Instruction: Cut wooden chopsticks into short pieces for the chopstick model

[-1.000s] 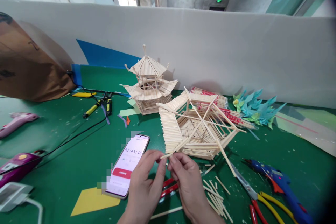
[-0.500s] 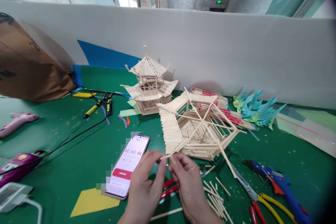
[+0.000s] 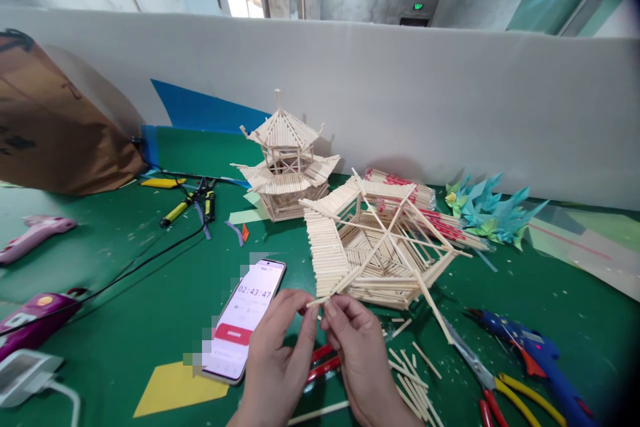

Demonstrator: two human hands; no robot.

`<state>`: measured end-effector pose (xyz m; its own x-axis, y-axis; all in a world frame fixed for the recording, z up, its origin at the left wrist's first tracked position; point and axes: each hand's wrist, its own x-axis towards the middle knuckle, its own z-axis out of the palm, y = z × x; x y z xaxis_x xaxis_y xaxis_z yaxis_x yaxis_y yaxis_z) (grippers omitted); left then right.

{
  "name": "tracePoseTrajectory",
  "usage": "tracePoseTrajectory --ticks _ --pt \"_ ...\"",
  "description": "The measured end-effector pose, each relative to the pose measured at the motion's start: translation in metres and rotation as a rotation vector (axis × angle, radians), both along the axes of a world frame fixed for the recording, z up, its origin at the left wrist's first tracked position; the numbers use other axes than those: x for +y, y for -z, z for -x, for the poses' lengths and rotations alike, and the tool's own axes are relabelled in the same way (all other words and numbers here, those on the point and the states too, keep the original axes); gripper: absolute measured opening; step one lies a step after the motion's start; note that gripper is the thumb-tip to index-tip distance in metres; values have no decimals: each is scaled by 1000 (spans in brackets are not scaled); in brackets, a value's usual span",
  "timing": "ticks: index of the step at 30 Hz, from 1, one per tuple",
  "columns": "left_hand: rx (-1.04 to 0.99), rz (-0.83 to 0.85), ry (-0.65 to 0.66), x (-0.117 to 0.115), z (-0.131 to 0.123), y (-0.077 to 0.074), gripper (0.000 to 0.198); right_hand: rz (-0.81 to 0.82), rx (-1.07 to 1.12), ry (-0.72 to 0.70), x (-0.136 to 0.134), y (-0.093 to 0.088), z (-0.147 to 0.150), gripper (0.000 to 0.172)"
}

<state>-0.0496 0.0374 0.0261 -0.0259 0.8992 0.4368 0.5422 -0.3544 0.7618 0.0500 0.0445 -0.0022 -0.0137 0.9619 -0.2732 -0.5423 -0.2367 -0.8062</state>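
Note:
My left hand (image 3: 280, 357) and my right hand (image 3: 357, 353) meet over the near part of the green table, fingertips pinched together on a short wooden stick (image 3: 319, 301). The stick's far end lies against the near edge of an upturned hexagonal roof of wooden sticks (image 3: 377, 247). Behind that roof stands a finished stick pagoda (image 3: 284, 160). Loose cut sticks (image 3: 413, 380) lie right of my right hand. Red-handled cutters (image 3: 320, 361) show between my wrists.
A phone (image 3: 247, 317) with a running timer lies left of my hands. Scissors with yellow handles (image 3: 495, 383) and a blue glue gun (image 3: 533, 353) lie at right. Pink glue guns (image 3: 33, 317), a black cable, yellow pliers (image 3: 187, 203), teal paper cranes (image 3: 493, 210) and a brown bag (image 3: 55, 127) lie around.
Both hands keep pinching the stick in the same spot. The camera has tilted slightly, and the phone timer has advanced one second.

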Motion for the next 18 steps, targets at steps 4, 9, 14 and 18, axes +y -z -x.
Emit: tracePoseTrajectory --ticks 4,9,14,18 --pt "7 -6 3 -1 1 0 6 12 8 3 1 -1 0 19" --pt "4 -5 12 1 0 -1 6 18 13 6 1 -1 0 20" --pt "5 -7 12 1 0 -1 6 12 11 4 2 -2 0 20" --pt "9 -9 13 1 1 0 6 10 10 4 1 -2 0 21"
